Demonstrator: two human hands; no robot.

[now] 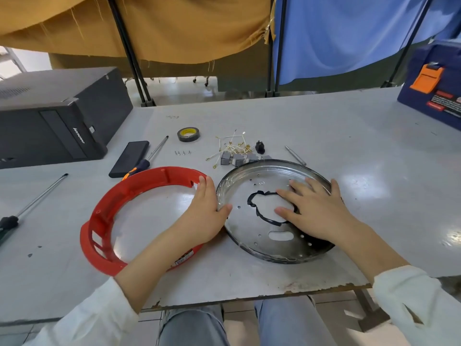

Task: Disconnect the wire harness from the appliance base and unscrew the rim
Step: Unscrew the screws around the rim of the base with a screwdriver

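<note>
- The round, shallow silver metal appliance base (264,236), drilled with small holes and a black-edged central cut-out, lies flat on the grey table (349,151) straight ahead of the person
- The right hand (316,208) rests flat inside the base, fingers straight and spread over the cut-out, gripping nothing
- The left hand (207,216) lies open with its fingers pointing away from the person, its thumb touching the near-left wall of the base; it holds nothing
- The red plastic rim (104,221), already off, sits just left of the base, partly under the left wrist, so the left hand is the nearer one to it
- The wire harness (237,151), pale wires with grey connector blocks, lies loose just beyond the base's far edge, nearer the right hand
- Four small screws (182,153) lie in a row near an orange-and-black-handled screwdriver (147,161); both steps look done
</note>
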